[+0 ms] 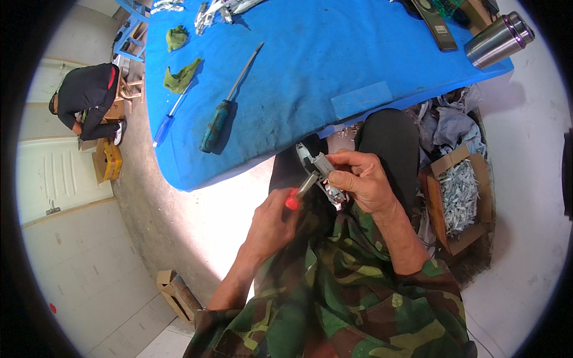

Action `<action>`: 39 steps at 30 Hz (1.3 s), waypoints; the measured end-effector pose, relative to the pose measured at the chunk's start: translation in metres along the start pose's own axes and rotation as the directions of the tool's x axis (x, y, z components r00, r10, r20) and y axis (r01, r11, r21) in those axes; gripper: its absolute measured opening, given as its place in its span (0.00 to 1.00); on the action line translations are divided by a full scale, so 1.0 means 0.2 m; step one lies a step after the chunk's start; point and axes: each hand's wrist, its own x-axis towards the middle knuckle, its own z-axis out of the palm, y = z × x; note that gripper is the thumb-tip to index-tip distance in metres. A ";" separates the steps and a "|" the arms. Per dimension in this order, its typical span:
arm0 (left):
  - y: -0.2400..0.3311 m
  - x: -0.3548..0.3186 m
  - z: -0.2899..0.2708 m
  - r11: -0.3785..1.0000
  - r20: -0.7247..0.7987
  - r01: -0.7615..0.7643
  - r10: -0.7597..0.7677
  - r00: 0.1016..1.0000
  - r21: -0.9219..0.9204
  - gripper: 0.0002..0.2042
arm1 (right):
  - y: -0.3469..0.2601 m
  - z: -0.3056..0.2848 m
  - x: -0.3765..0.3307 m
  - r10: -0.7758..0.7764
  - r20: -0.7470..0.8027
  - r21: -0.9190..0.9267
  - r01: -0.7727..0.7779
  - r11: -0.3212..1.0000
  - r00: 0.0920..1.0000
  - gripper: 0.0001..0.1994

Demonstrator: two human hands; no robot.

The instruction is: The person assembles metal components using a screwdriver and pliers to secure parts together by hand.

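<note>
My left hand (271, 224) is closed round a red-handled tool (293, 200). Its short metal end (308, 184) points up to the right and meets a small silver-grey metal part (323, 164). That part, narrow and block-like with several pieces below it, is pinched between the thumb and fingers of my right hand (365, 180). Both hands are above my lap, just below the table's near edge. The exact kind of the tool and of the part cannot be made out.
On the blue-covered table (298, 71) lie a green-handled screwdriver (216, 125), a blue-handled screwdriver (164, 128), green cloths (181, 77), silvery parts (224, 11) and a steel flask (498, 42). A carton of metal strips (459, 197) stands at right. Another person (89, 95) bends over boxes at left.
</note>
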 end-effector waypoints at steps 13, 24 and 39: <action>0.02 0.01 -0.07 0.999 0.012 -0.015 0.015 1.000 0.031 0.13 | 0.08 -0.01 0.00 0.147 0.037 0.336 -0.150 0.930 0.989 0.18; 0.11 -0.02 -0.18 0.963 0.085 0.002 -0.026 0.996 0.270 0.18 | -0.05 0.07 0.05 -0.105 -0.038 -0.589 0.063 0.805 0.994 0.15; 0.10 -0.03 -0.18 0.925 0.095 -0.088 0.056 0.994 0.371 0.22 | -0.04 0.06 0.02 -0.232 -0.018 -0.594 0.177 0.785 0.972 0.11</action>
